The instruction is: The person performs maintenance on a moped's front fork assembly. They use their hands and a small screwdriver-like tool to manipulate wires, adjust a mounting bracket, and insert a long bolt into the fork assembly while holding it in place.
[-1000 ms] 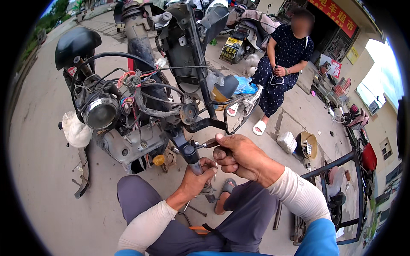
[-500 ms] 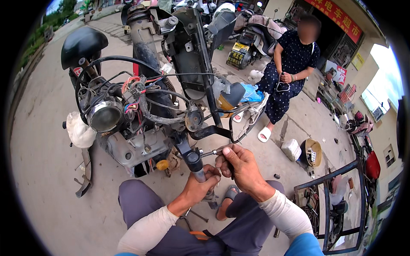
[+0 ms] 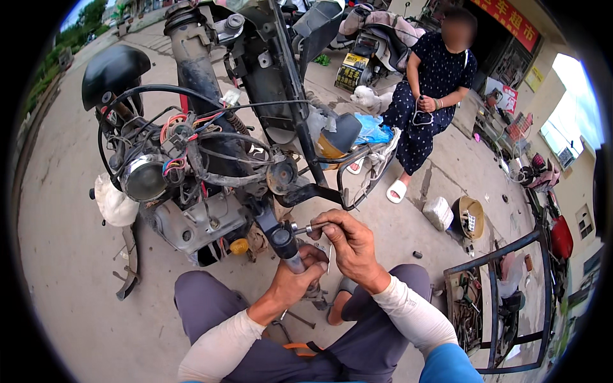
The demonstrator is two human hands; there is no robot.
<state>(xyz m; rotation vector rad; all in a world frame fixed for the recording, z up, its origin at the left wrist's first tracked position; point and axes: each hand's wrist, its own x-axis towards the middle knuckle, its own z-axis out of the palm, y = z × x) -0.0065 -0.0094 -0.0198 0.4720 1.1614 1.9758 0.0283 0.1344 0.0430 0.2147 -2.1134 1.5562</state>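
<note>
My left hand (image 3: 292, 279) is closed round a grey metal fork tube (image 3: 294, 263), just below its black cap (image 3: 281, 239). With closed fingers, my right hand (image 3: 355, 249) grips a socket wrench (image 3: 314, 227). The wrench's silver end meets a bolt at the side of the black clamp (image 3: 267, 221). A thin light rod (image 3: 329, 260) hangs down beside the right hand's fingers; whether it belongs to the wrench I cannot tell. Beyond my hands stands a partly stripped scooter, with a round headlight (image 3: 145, 178) and loose coloured wires (image 3: 175, 131).
A seated person (image 3: 434, 96) in dark patterned clothes sits at the upper right, near a white dog (image 3: 372, 98). A tan bowl (image 3: 471, 217) and a black metal frame (image 3: 495, 268) with tools stand to the right. A rod (image 3: 300, 319) lies between my feet.
My right hand has turned at the wrench, its fingers now over the handle. The thin rod shows more plainly. The left hand keeps its hold, and the view has shifted slightly.
</note>
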